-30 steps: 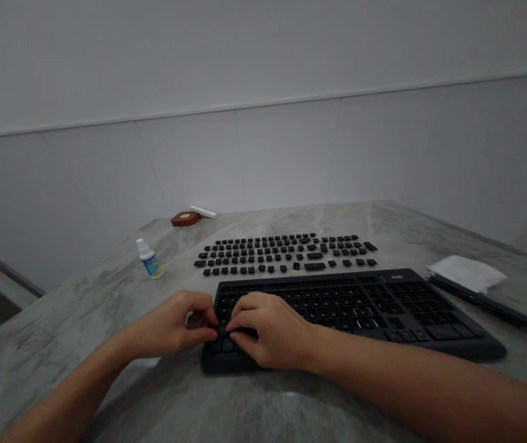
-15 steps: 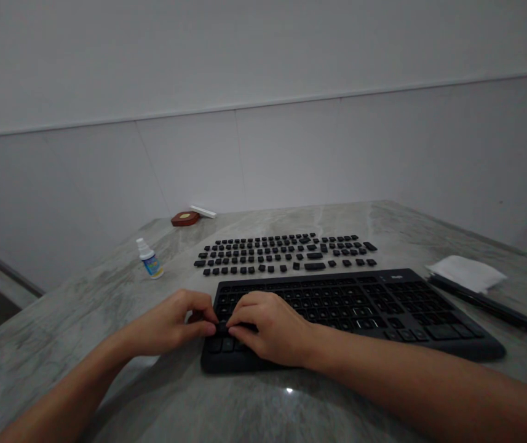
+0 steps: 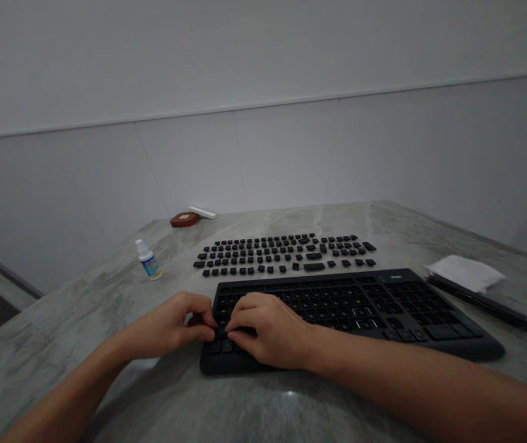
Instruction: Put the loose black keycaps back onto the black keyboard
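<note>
A black keyboard point(image 3: 385, 314) lies in front of me, most of its key positions bare of caps. At its left end, both hands meet over a wide black keycap point(image 3: 221, 331). My left hand point(image 3: 175, 325) is closed in a pinch at the cap's left end. From the other side, the closed thumb and forefinger of my right hand point(image 3: 270, 329) grip its right end. Several keycaps sit in place along the front row, partly covered by my right hand. How the cap sits underneath is hidden by the fingers.
Rows of loose keycaps point(image 3: 263, 252) are laid out behind the keyboard. A small spray bottle point(image 3: 149, 263) stands to the left. At the back lie a reddish-brown case point(image 3: 184, 219) and a white strip point(image 3: 203, 212). To the right are a white cloth point(image 3: 466, 272) and a long black bar point(image 3: 479, 301).
Both hands stay at the same spot on the keyboard, with only tiny finger shifts. The view has moved very slightly.
</note>
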Motion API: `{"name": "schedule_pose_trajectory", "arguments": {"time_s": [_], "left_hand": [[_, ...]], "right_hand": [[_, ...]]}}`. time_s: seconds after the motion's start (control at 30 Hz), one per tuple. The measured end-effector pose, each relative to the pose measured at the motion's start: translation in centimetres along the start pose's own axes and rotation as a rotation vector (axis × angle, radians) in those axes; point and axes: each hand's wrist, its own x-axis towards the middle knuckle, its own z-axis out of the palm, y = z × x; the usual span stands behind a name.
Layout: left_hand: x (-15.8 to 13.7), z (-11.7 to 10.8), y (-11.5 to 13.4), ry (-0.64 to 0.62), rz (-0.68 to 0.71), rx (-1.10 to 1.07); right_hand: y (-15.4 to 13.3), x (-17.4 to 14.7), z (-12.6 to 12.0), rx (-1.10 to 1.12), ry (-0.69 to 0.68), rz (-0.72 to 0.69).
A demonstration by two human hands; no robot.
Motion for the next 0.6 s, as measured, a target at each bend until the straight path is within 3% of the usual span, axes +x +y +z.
{"name": "schedule_pose_trajectory", "arguments": {"time_s": [0.6], "left_hand": [[-0.07, 0.21, 0.27, -0.018, -0.036, -0.007]], "right_hand": [[-0.5, -0.12, -0.16, -0.023, 0.011, -0.011]]}}
